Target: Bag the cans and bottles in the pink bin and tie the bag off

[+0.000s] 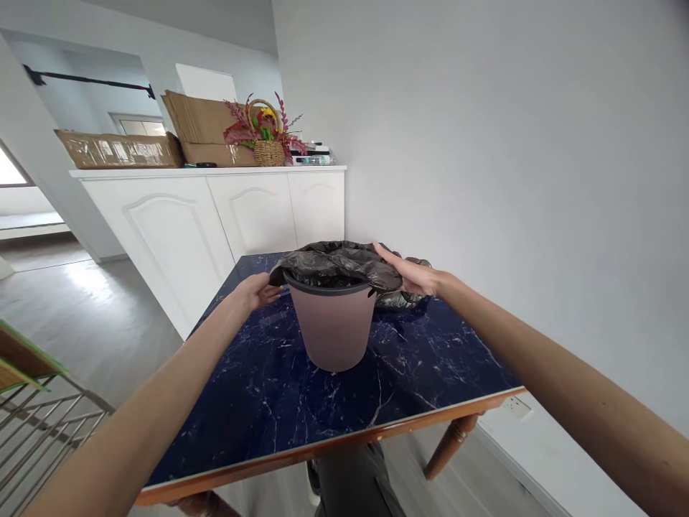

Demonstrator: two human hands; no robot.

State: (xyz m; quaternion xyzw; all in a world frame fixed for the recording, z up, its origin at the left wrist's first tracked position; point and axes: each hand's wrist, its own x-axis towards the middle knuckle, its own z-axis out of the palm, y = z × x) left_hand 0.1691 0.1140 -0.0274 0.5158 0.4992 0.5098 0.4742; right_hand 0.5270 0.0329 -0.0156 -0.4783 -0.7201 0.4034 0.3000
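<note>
A pinkish-brown trash bin (334,330) with a dark rim stands upright on the table. A black trash bag (328,267) lies bunched over its mouth, with part of it hanging past the rim on both sides. At the bin's left side, my left hand (259,291) is closed on the bag's edge. My right hand (413,277) grips the bag on the right, its thumb on top and its other fingers partly hidden. More crumpled black plastic (398,300) rests on the table behind the right hand; whether it joins the bag I cannot tell.
The dark blue marble-patterned table (258,409) has a wooden edge and meets the wall at right. Behind it, a white cabinet (258,212) carries cardboard boxes (121,149) and a flower basket (269,152). A metal rack (54,424) stands at lower left.
</note>
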